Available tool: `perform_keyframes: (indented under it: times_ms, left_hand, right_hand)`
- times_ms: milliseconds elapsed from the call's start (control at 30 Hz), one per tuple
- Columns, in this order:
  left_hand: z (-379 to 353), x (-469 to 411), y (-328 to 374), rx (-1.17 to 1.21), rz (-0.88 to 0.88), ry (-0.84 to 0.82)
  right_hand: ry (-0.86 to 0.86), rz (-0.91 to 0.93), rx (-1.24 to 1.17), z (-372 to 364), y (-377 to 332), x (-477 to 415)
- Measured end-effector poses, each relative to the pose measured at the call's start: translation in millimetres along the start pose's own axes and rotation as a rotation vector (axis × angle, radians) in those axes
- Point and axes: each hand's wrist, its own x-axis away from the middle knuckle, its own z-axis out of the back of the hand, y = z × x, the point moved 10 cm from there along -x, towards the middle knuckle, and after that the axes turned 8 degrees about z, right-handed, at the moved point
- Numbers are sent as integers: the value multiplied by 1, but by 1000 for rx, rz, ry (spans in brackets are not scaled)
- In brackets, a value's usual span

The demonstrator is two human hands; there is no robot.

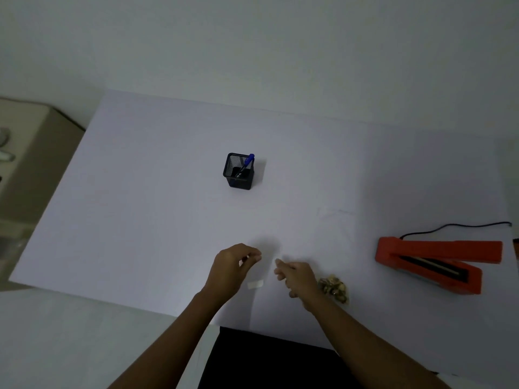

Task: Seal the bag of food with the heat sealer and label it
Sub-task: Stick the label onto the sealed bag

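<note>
Low on the white table, my left hand [234, 265] has its fingertips pinched on a small white scrap that looks like a label. A hand's width to the right, my right hand [296, 276] is curled with thumb and forefinger pointing at the left hand; whether it holds anything is too small to tell. A second white label strip [255, 284] lies flat on the table just below my left hand. The clear bag of brownish food [334, 288] lies on the table against my right wrist's outer side. The red heat sealer [438, 262] sits at the right with its jaw raised.
A black mesh pen holder [239, 172] with a blue pen [248, 160] stands mid-table, well beyond my hands. The sealer's black cord [449, 227] trails off to the right edge. A beige cabinet [31, 153] stands left of the table. The table's near edge runs below my forearms.
</note>
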Motion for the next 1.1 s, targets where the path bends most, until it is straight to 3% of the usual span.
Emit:
perform_keyframes:
  times_ms: [133,367,500,633,733,867,1100]
  left_hand:
    - [-8,-5,35,-131,-219,-43]
    - [-35,-22,64,-191,-399,-141]
    - [-57,-31,70,-222,-442,-214]
    - [-84,-49,56,-256,-283,-289]
    - [-112,-61,39,-291,-134,-380]
    - [-148,-74,37,-290,-71,-449]
    - [-193,-89,46,-251,12,-487]
  right_hand:
    - [-246,-182,-344,-1,-14,19]
    - [-298,-138,-405,26,-25,16]
    - [-236,-136,-467,41,-16,13]
    - [-94,-75,-501,68,-6,0]
    - [118,-17,-501,100,7,-13]
    - [427,32,-357,148,30,-25]
    - [455,-28,-386,147,64,-42]
